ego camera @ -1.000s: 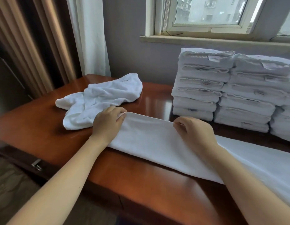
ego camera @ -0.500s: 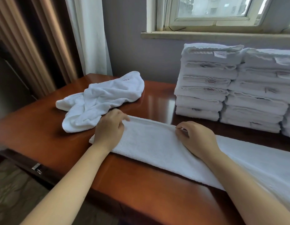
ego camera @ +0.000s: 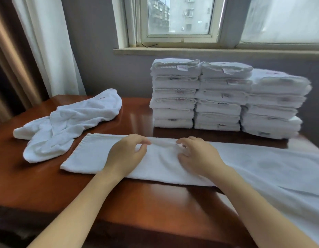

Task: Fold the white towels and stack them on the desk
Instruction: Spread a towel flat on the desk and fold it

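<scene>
Towel (ego camera: 94,154) lies along the desk (ego camera: 155,203); left hand (ego camera: 126,154) and right hand (ego camera: 196,155), palms down, grip pinching its far edge.

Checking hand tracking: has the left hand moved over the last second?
Yes. The left hand has slid right along the flat towel, away from the crumpled towel it was beside.

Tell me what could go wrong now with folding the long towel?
1. The long towel seems to run past the desk edge on the right; its weight may pull the fold crooked.
2. The crumpled towel lies close to its left end and could get caught.
3. The stacks stand just behind it; a lifted fold may bump them.
</scene>
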Motion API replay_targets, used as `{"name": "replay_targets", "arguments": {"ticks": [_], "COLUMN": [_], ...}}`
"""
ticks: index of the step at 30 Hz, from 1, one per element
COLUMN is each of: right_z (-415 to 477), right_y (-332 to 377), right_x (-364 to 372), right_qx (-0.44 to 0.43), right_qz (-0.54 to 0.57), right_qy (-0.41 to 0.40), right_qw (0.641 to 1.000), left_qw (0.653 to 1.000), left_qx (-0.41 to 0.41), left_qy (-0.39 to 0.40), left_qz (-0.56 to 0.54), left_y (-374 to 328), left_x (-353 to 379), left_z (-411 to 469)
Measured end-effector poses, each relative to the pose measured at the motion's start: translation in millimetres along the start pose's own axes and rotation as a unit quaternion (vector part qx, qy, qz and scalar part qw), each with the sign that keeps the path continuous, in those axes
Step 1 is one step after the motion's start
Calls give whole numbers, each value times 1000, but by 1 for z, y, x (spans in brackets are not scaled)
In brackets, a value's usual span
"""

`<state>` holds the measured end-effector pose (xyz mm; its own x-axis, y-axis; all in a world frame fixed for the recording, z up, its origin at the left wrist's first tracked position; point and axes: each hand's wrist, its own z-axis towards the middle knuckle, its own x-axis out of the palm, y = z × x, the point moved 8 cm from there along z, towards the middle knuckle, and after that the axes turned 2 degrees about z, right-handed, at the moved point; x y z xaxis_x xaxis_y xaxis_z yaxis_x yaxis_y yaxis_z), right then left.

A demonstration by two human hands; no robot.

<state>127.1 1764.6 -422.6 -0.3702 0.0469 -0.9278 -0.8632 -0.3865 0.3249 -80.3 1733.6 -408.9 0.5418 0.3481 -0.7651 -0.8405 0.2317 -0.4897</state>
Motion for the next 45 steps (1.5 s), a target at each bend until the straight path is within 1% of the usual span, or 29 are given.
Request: {"name": "replay_targets", "arguments": {"ticks": [4,6,8,10,14,19,26,28,30,32,35,37,39,42,43,45], "right_z": [-46,-68,-90,-110,-149,-192,-217,-221,-224,-228,-236,-241,-246,-255,-257,-259], "right_y": [-35,-49,-62,-71,-85,-111,-132,-132,-131,-133,-144,-154,-166,-184,-190,-204], "right_x": [-27,-37,-47,-58,-77,-86,-79,-79,-81,-84,-94,-101,-109,-118,-120,-122], "right_qx": [31,40,56,61,65,103,135,129,121,119,136,148,165,212,232,262], "right_qz": [27,57,92,96,85,77,108,124,141,122,96,89,77,66,79,124], "right_qy": [-29,-41,-66,-100,-154,-180,-181,-185,-168,-150,-161,-188,-238,-330,-351,-366], "right_qw": [999,997,992,988,982,975,968,966,968,974,973,967,954,918,904,884], "left_qw": [996,990,980,964,938,914,898,906,923,939,952,957,962,966,967,967], "left_qx": [69,111,165,223,304,350,405,392,357,316,271,249,233,217,210,199], "left_qy": [41,63,98,128,149,193,168,152,137,133,136,139,138,131,131,135], "left_qz": [-38,-52,-61,-70,-80,-72,-43,-37,-36,-39,-43,-42,-38,-49,-57,-79], "left_y": [-61,-90,-117,-143,-182,-211,-246,-247,-245,-244,-243,-243,-243,-242,-241,-238], "left_x": [32,48,65,79,99,120,135,137,138,140,143,145,147,152,153,157], "left_z": [-4,-10,-18,-27,-40,-46,-50,-46,-39,-31,-19,-12,-5,4,7,13]}}
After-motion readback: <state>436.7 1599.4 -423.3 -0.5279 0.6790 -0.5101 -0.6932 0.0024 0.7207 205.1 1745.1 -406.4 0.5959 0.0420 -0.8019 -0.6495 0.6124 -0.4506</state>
